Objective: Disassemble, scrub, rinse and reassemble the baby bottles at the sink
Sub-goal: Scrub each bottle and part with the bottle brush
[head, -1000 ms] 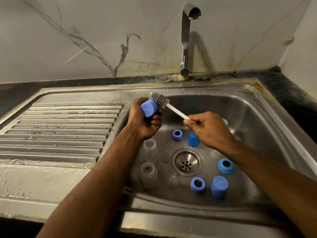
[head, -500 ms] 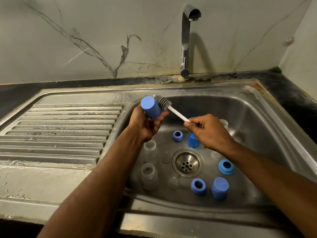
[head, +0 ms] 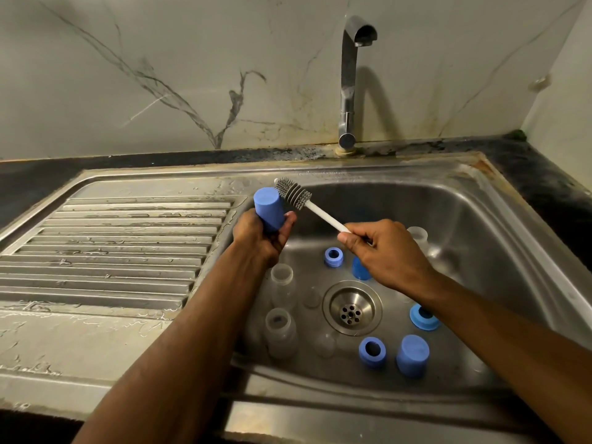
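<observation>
Over the steel sink [head: 499,219], we grip a blue bottle cap [head: 268,208] in our left hand [head: 261,238], fingers curled round its base, while our right hand [head: 389,251] pinches the white handle of a grey bottle brush [head: 293,193] — bristles touching the cap's side. Below — clear bottles [head: 279,334], blue rings [head: 372,350] and another cap [head: 412,355] lie around the drain [head: 351,307].
</observation>
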